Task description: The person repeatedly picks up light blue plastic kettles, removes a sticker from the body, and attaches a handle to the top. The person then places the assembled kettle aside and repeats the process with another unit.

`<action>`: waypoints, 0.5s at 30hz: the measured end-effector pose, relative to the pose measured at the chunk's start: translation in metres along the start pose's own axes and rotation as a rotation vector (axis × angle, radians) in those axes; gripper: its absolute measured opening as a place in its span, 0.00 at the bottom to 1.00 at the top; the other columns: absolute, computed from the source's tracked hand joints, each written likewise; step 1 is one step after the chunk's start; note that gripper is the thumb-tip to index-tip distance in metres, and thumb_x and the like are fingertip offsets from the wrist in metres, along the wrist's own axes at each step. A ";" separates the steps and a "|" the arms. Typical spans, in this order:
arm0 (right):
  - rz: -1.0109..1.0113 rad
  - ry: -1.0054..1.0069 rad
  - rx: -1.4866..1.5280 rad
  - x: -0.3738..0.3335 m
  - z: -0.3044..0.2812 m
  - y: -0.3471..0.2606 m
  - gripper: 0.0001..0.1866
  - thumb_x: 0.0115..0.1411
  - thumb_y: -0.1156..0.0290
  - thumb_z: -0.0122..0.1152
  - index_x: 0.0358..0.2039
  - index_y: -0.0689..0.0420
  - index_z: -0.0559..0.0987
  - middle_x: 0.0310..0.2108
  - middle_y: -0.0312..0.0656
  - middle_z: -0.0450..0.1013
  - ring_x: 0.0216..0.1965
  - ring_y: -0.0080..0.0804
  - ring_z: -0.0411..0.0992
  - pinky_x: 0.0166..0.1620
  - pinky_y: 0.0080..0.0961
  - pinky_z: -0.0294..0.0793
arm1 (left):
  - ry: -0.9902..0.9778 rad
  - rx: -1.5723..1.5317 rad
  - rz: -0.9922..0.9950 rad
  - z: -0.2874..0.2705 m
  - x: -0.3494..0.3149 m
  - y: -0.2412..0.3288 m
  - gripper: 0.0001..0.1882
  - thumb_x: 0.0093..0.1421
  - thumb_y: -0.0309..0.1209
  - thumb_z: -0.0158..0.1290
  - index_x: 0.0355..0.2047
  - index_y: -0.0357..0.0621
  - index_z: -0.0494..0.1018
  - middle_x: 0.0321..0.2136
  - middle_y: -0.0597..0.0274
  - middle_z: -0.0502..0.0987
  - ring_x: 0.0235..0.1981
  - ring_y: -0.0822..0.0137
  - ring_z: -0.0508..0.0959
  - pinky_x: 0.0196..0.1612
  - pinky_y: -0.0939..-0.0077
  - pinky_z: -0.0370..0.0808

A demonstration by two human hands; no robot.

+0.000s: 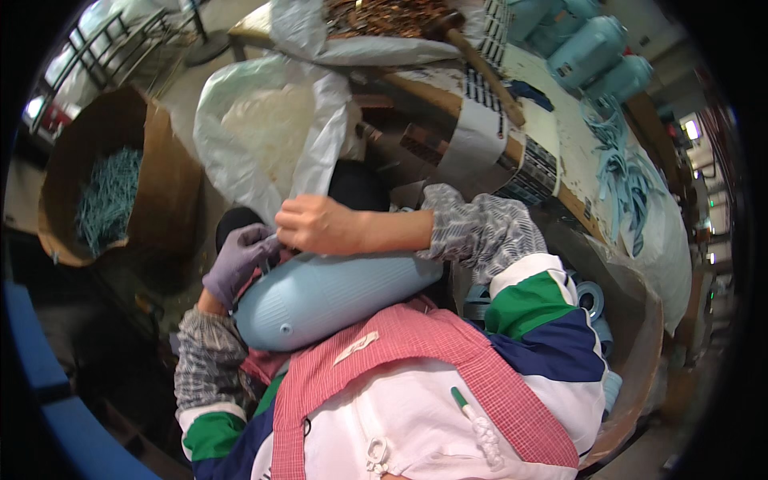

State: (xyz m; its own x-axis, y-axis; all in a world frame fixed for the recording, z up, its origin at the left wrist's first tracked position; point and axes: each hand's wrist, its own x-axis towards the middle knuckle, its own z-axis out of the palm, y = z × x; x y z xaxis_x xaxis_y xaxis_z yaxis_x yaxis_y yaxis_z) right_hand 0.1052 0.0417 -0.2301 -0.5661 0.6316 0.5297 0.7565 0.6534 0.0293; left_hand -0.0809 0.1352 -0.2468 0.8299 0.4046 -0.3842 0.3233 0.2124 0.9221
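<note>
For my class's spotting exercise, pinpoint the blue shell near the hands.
Find the red apron, low centre. Just above it, below the right hand, lies a ribbed blue shell. Unlike the blue shells on the bench, it has the gloved left hand beside it.

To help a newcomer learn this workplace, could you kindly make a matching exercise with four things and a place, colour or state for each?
Things:
1. Blue shell
2. Glove
3. Drum
4. Mallet

Descriptions:
A. Holding thin blue strips
B. Beside copper-coloured bits
C. Lying across the lap
D. Lilac

Pairs: 1-C, 2-D, 3-A, 4-B
</note>
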 end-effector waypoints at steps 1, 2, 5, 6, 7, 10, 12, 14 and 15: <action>0.004 -0.001 0.019 -0.002 0.001 0.002 0.06 0.40 0.72 0.55 0.22 0.56 0.70 0.24 0.36 0.62 0.30 0.29 0.66 0.30 0.23 0.69 | 0.025 -0.062 0.035 0.002 0.003 -0.006 0.11 0.56 0.33 0.55 0.29 0.35 0.72 0.22 0.64 0.75 0.23 0.78 0.72 0.26 0.85 0.68; 0.040 -0.023 0.045 -0.009 0.003 0.007 0.04 0.43 0.71 0.54 0.21 0.55 0.71 0.23 0.36 0.64 0.29 0.30 0.67 0.31 0.24 0.70 | 0.039 -0.075 0.009 0.009 0.004 0.003 0.11 0.56 0.32 0.55 0.30 0.34 0.73 0.22 0.64 0.75 0.23 0.78 0.72 0.27 0.85 0.68; 0.099 0.048 0.190 -0.019 -0.022 0.064 0.02 0.45 0.71 0.54 0.21 0.54 0.72 0.22 0.39 0.66 0.28 0.33 0.69 0.31 0.28 0.71 | 0.113 0.026 -0.023 0.013 0.005 0.008 0.11 0.55 0.31 0.55 0.32 0.34 0.74 0.24 0.65 0.76 0.24 0.78 0.72 0.27 0.84 0.68; 0.260 -0.037 -0.093 -0.027 -0.036 0.101 0.02 0.47 0.71 0.54 0.22 0.54 0.73 0.23 0.41 0.70 0.28 0.39 0.71 0.31 0.30 0.72 | 0.120 0.035 0.009 0.015 0.003 0.011 0.11 0.55 0.30 0.55 0.33 0.32 0.74 0.25 0.64 0.76 0.24 0.78 0.72 0.29 0.84 0.69; 0.351 0.024 -0.185 -0.031 -0.050 0.150 0.04 0.47 0.72 0.53 0.24 0.55 0.75 0.25 0.44 0.71 0.30 0.42 0.71 0.32 0.34 0.72 | 0.140 0.068 0.021 0.019 -0.006 0.024 0.12 0.53 0.30 0.56 0.33 0.32 0.74 0.26 0.64 0.76 0.24 0.78 0.72 0.31 0.84 0.70; 0.887 -0.051 -0.589 -0.063 -0.097 0.266 0.09 0.49 0.75 0.51 0.30 0.57 0.78 0.29 0.47 0.73 0.34 0.44 0.73 0.38 0.37 0.73 | 0.145 0.324 0.264 0.027 -0.016 0.044 0.15 0.45 0.29 0.61 0.33 0.36 0.76 0.26 0.59 0.78 0.30 0.69 0.75 0.36 0.76 0.71; 1.194 -0.364 -0.569 -0.076 -0.119 0.296 0.10 0.53 0.73 0.55 0.36 0.59 0.79 0.36 0.48 0.73 0.40 0.45 0.74 0.38 0.37 0.76 | 0.153 0.618 0.512 0.031 -0.021 0.066 0.19 0.36 0.28 0.64 0.32 0.38 0.76 0.28 0.58 0.77 0.32 0.63 0.75 0.36 0.74 0.71; 1.173 -0.430 -0.614 -0.070 -0.119 0.297 0.11 0.54 0.72 0.55 0.37 0.60 0.79 0.40 0.48 0.71 0.41 0.46 0.74 0.38 0.39 0.76 | 0.122 0.787 0.597 0.031 -0.030 0.075 0.23 0.29 0.27 0.65 0.31 0.40 0.76 0.30 0.60 0.77 0.35 0.59 0.74 0.38 0.71 0.70; 1.167 -0.465 -0.636 -0.069 -0.118 0.296 0.12 0.54 0.72 0.55 0.38 0.60 0.79 0.42 0.49 0.70 0.41 0.46 0.74 0.38 0.40 0.76 | 0.146 0.820 0.623 0.031 -0.034 0.075 0.22 0.29 0.29 0.65 0.30 0.41 0.77 0.30 0.61 0.78 0.36 0.60 0.74 0.39 0.70 0.70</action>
State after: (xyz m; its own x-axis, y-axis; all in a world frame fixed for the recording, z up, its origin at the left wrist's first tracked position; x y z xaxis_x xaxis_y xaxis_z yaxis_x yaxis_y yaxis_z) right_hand 0.4073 0.1425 -0.1581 0.5203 0.8318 0.1935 0.8054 -0.5533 0.2126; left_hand -0.0706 0.1094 -0.1629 0.9106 0.3500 0.2197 0.1109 -0.7191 0.6860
